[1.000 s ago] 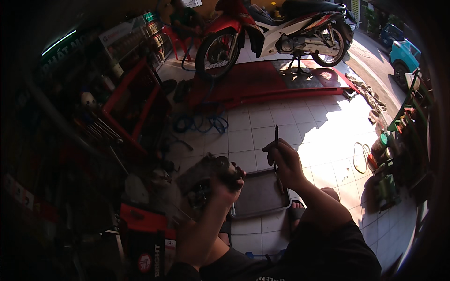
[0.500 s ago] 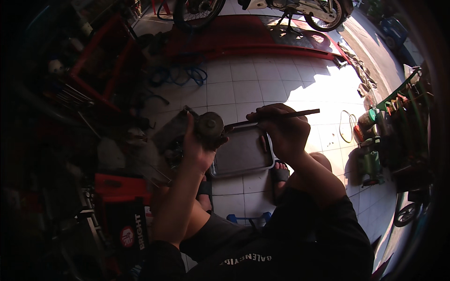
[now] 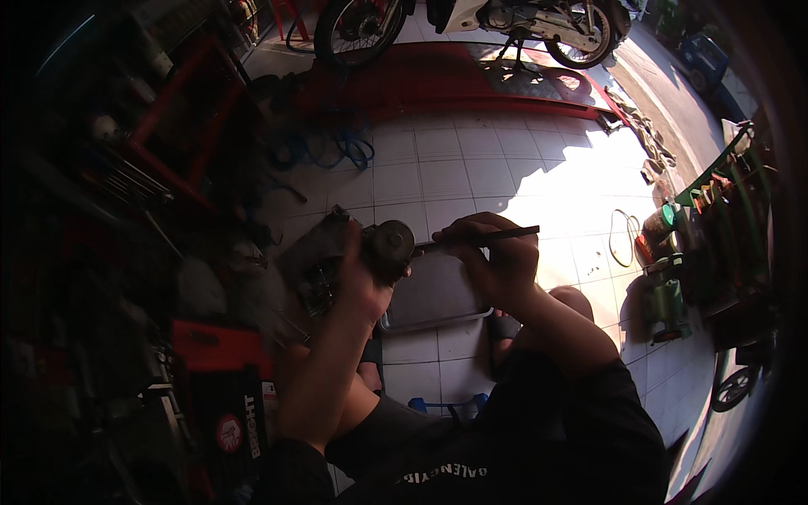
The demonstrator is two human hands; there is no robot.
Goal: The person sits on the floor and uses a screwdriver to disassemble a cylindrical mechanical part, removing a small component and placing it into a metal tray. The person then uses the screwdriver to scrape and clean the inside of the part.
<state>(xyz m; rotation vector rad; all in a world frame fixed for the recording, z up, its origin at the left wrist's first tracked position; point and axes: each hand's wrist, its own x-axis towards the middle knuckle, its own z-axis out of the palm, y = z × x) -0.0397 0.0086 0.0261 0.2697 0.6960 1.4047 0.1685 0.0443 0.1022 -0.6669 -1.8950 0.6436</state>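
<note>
My left hand (image 3: 367, 282) is closed around a round, dull metal machine part (image 3: 390, 244) with a raised centre, holding it up beside the metal tray. In my right hand (image 3: 505, 265) is a long, thin, dark stick-like tool (image 3: 518, 232), gripped between the fingers. Its narrow left end reaches the right side of the metal part; whether the two touch, I cannot tell. Below my hands a shallow grey metal tray (image 3: 438, 322) rests on the white tiled floor between my feet.
A motorcycle (image 3: 497, 21) stands on a low red platform (image 3: 396, 84) ahead. A blue hose (image 3: 337, 151) lies coiled at the left, near a red rack (image 3: 160, 109). Green containers (image 3: 669, 295) stand at the right. A red box (image 3: 215, 345) sits by my left arm.
Both hands have moved slightly toward me, the left also a little to the right. My right hand has shifted left with the stick-like tool, whose tilt is flatter. Both grips stay closed.
</note>
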